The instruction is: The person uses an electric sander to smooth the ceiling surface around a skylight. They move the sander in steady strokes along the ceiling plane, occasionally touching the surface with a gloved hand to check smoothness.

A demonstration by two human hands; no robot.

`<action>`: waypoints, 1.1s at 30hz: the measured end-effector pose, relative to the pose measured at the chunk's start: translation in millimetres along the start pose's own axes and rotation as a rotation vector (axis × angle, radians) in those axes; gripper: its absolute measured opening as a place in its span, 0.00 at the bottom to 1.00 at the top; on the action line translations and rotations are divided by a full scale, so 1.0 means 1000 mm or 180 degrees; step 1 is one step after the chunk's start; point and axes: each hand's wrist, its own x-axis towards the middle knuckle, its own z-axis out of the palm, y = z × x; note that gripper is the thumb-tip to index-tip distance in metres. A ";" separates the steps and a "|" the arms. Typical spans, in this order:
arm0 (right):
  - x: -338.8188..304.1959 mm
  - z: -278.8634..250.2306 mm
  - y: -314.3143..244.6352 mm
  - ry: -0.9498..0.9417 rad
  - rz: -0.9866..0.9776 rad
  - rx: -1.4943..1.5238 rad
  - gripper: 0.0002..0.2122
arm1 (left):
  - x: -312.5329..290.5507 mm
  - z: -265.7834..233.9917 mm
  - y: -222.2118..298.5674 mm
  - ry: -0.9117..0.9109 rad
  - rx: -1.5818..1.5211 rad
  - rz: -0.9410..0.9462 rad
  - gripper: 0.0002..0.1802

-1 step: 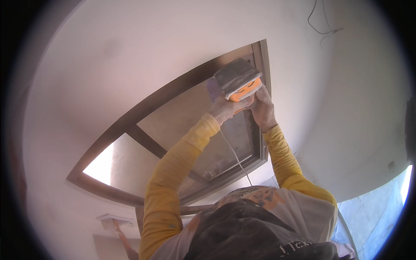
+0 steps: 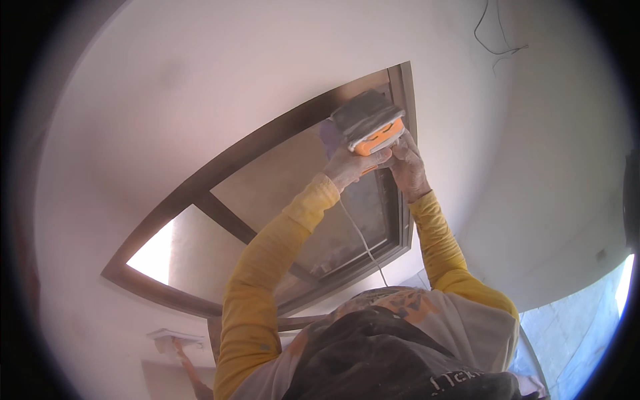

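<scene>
Tool with orange body and flat dark-grey rectangular head is at upper centre, near the upper right corner of a brown window frame. Left hand and right hand are both curled around its body; the right is beside the frame's right edge. Beyond the curved upper edge, smooth pale wall spreads widely at upper left. Thin white cable hangs toward lower centre.

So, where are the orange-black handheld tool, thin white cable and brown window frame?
Orange-black handheld tool point(image 2: 369, 120), head view: dark end.
Thin white cable point(image 2: 361, 234), head view: middle stretch.
Brown window frame point(image 2: 267, 139), head view: upper bar.
</scene>
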 end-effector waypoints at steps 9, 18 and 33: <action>0.022 0.001 0.018 0.0136 -0.0525 0.0137 0.33 | 0.050 -0.001 -0.011 -0.0294 -0.0263 0.0289 0.35; 0.014 0.029 -0.002 0.0688 -0.1282 -0.0065 0.24 | 0.031 0.017 -0.006 -0.1280 -0.0902 0.1018 0.47; 0.154 -0.006 -0.102 0.0636 -0.3162 -0.4950 0.30 | -0.110 -0.195 -0.027 0.2106 0.5456 0.2448 0.44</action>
